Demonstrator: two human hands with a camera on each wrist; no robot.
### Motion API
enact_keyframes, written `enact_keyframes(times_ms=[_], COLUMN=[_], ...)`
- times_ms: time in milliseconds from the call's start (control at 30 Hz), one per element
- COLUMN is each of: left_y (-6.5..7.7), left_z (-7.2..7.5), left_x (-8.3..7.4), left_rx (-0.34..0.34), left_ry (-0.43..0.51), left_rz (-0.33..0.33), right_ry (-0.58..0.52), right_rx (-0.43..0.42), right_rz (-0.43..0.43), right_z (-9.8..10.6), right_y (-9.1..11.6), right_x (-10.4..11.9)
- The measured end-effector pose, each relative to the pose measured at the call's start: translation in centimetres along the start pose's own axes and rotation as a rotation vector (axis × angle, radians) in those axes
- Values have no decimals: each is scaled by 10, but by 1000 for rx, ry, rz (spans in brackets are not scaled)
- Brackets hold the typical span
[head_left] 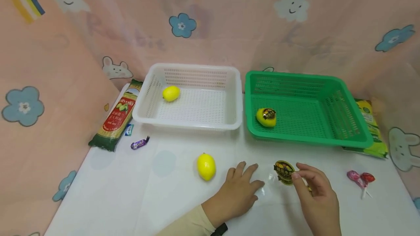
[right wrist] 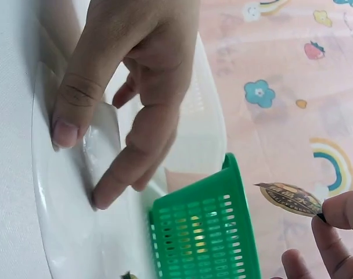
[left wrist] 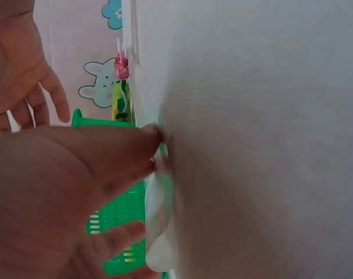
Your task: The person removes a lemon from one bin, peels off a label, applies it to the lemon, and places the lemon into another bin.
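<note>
A dark sticker with gold edging (head_left: 284, 172) is in the air above the front right part of the table (head_left: 170, 192), in front of the green basket. The right hand (head_left: 316, 192) pinches its edge between thumb and fingers. A small gold patch shows past those fingers; I cannot tell whether it belongs to the same sticker.

The left hand (head_left: 237, 192) has its fingers spread wide and slightly bent, the tips on a glossy clear sheet (right wrist: 66, 221) on the table. Its arm wears a beige sleeve (head_left: 190, 223) and a black band (head_left: 220, 229).

There are 3 lemons in view: 1 plain lemon (head_left: 206, 166) on the table just beyond the left hand, 1 plain in the white basket (head_left: 190, 125), and 1 labelled with a dark sticker in the green basket (head_left: 308, 141).

The 2 baskets stand side by side at the back. A long packet (head_left: 119, 114) lies left of the white basket, near 1 small blue sweet (head_left: 129, 130) and 1 purple sweet (head_left: 140, 143). At the right are 2 lollipops (head_left: 354, 176) and a yellow-green packet (head_left: 374, 130), partly behind the green basket. A pink patterned cloth (head_left: 131, 28) hangs behind.
</note>
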State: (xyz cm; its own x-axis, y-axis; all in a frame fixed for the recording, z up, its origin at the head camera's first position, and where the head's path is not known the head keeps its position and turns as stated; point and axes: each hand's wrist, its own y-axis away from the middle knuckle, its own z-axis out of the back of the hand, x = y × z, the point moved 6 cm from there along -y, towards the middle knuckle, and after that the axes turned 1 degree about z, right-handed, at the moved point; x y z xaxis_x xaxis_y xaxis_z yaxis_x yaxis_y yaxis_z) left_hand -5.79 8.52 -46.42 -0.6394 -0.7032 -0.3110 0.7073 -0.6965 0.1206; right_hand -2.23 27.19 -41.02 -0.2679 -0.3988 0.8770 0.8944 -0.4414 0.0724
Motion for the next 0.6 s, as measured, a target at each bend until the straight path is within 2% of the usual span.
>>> enact_keyframes(times_ms=[133, 200, 267, 367, 433, 500, 600], left_y=[6, 11, 19, 36, 48, 57, 66], left_z=[15, 28, 44, 65, 73, 75, 73], left_x=[2, 6, 14, 32, 48, 64, 86], left_rx=[-56, -113, -190, -299, -344, -351, -317], left_ry=[12, 2, -4, 32, 91, 169, 299], left_rz=[-22, 0, 53, 193, 300, 410, 540], right_ry=[22, 28, 25, 28, 31, 9, -39], right_rx=[-1, 1, 2, 23, 33, 44, 65], right_rz=[-24, -41, -46, -43, -38, -28, -15], right_z=[-3, -4, -4, -7, -10, -15, -24], right_y=[-6, -8, -10, -12, -14, -16, -18], right_x=[-5, -7, -8, -6, -4, 0, 7])
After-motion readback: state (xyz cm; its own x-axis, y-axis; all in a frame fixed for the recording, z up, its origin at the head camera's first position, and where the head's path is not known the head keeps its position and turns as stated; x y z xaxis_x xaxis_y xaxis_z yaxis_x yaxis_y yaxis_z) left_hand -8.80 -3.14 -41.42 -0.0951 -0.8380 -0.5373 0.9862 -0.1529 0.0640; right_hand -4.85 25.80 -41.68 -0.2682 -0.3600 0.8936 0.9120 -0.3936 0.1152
